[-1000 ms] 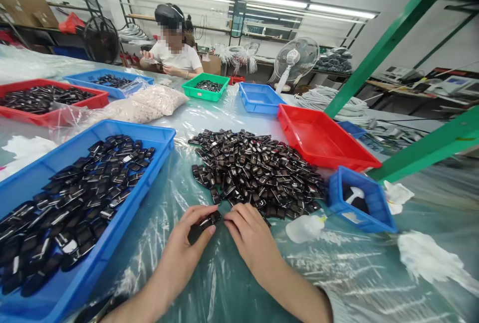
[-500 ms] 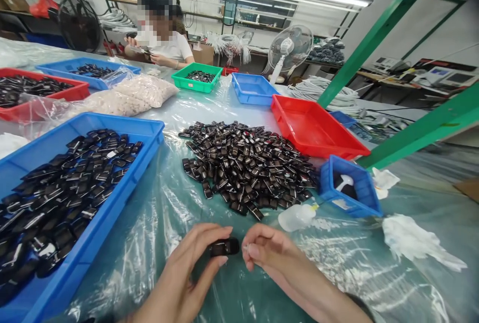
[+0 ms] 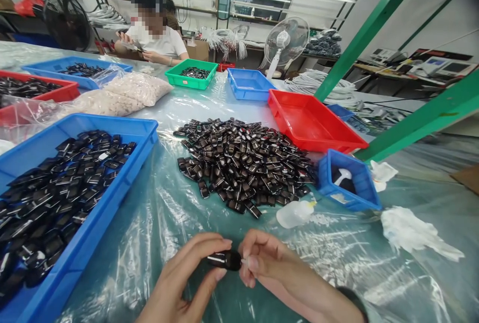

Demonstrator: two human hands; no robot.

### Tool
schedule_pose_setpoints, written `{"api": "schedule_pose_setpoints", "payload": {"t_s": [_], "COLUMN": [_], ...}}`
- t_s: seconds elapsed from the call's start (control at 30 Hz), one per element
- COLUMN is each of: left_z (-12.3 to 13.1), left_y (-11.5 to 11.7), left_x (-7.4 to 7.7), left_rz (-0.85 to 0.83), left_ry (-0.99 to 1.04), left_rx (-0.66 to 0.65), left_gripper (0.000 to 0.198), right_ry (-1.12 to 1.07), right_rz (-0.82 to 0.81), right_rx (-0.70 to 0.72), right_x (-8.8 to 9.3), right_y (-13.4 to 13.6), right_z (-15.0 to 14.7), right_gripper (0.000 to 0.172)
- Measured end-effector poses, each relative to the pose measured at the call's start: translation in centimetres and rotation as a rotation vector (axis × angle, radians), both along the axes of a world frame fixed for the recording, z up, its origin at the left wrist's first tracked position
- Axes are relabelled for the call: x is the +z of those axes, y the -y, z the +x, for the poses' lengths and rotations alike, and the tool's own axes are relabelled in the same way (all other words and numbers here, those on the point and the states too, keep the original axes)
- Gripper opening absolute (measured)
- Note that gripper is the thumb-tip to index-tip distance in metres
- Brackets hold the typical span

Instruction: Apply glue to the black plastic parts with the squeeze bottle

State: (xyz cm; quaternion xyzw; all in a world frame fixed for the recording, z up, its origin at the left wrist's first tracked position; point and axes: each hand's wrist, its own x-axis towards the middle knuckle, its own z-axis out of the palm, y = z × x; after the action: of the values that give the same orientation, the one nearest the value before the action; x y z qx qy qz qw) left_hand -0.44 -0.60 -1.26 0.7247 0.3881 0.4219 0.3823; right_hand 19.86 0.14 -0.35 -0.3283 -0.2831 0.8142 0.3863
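Between its thumb and fingers, my left hand (image 3: pixel 190 273) holds a small glossy black plastic piece (image 3: pixel 226 259), its rounded end pointing right. My right hand (image 3: pixel 267 263) is pinched on a tiny whitish part (image 3: pixel 245 261) that meets that end; its exact kind is too small to tell. Beyond the hands lies a heap of similar black pieces (image 3: pixel 239 161) on the plastic-covered table. More of them fill the long blue tray (image 3: pixel 140 128) on the left. A translucent squeeze bottle (image 3: pixel 295 213) with a yellowish tip lies on its side near the heap.
At the right stand a red tray (image 3: pixel 314 123) and a small blue bin (image 3: pixel 350 198) holding a white-handled item. Crumpled white tissue (image 3: pixel 415 233) lies nearby. A green post (image 3: pixel 374 34) slants across the right. Across the table a person (image 3: pixel 157 39) sits behind a green tray (image 3: pixel 190 81).
My right hand has brought the tiny whitish part against the black piece's end. The black piece has turned slightly in my left hand. The whole view has shifted a little.
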Motion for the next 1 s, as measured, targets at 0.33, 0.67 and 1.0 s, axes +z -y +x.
{"api": "schedule_pose_setpoints", "payload": {"t_s": [0.33, 0.67, 1.0], "left_z": [0.5, 0.3, 0.2], "left_y": [0.5, 0.3, 1.2], "left_x": [-0.2, 0.2, 0.1], "left_rz": [-0.117, -0.099, -0.027], "left_ry": [0.086, 0.055, -0.011], "left_rx": [0.107, 0.041, 0.066], "left_gripper": [0.026, 0.032, 0.03], "right_ry": [0.018, 0.028, 0.08], "right_rz": [0.004, -0.015, 0.006], "right_rx": [0.029, 0.024, 0.049], "right_x": [0.1, -0.3, -0.6], "right_y": [0.1, 0.2, 0.4], "right_z": [-0.2, -0.4, -0.9], "right_gripper": [0.027, 0.031, 0.038]}}
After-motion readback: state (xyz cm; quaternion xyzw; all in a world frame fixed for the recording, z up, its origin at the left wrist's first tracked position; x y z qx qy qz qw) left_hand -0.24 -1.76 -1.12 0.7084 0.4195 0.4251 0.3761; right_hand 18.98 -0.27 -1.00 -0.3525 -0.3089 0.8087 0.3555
